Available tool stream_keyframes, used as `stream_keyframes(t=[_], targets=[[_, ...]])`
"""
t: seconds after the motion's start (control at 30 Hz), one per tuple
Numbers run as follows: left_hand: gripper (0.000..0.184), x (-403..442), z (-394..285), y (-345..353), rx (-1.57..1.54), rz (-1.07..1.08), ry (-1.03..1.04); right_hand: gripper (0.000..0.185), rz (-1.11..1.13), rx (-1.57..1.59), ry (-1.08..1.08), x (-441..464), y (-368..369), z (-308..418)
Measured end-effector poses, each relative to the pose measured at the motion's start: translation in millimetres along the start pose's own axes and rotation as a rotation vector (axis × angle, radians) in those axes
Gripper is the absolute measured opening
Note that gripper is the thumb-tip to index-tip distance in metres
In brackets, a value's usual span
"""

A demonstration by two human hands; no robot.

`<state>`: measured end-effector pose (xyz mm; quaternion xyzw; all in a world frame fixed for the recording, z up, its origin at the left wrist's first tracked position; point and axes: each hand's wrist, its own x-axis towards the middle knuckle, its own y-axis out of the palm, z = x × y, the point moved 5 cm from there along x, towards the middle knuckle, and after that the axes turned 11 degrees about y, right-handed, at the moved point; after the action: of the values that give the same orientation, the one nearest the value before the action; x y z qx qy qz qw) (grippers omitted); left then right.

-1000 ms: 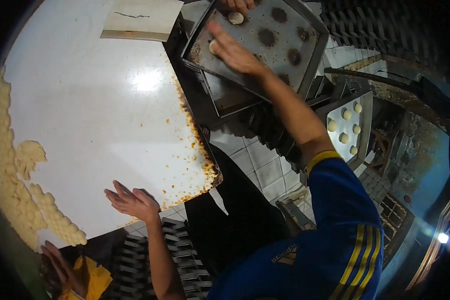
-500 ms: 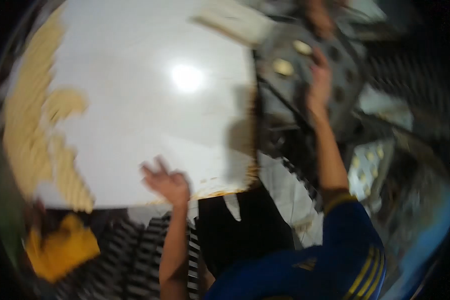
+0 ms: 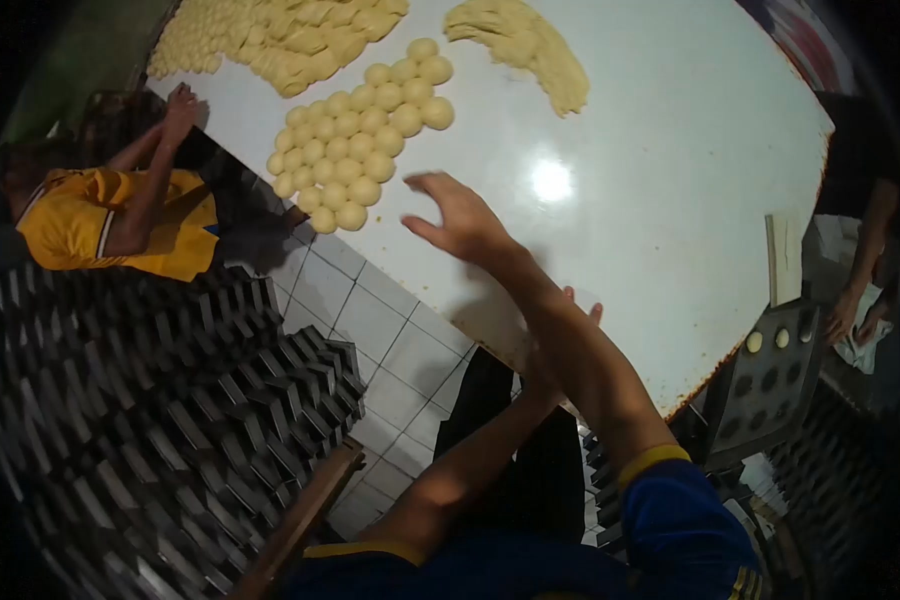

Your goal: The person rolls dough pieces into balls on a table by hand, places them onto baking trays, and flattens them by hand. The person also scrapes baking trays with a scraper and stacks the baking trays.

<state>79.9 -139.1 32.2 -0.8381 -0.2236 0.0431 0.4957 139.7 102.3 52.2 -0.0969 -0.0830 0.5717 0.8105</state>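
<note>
The right hand (image 3: 455,220) reaches across the left hand (image 3: 542,370), near the dough balls (image 3: 345,150), its grip open and empty; the left's grip is too hidden to tell.

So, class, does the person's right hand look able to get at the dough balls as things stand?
Probably yes: the right hand is open near the dough balls, with nothing visible between; the left hand is clear of them.
</note>
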Motion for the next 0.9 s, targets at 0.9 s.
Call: stream_keyframes(t=[0.9], targets=[[0.066, -27.8, 60.8, -3.4, -0.374, 0.261, 0.181, 0.034, 0.441, 0.32, 0.349, -57.5, -3.2, 50.4]])
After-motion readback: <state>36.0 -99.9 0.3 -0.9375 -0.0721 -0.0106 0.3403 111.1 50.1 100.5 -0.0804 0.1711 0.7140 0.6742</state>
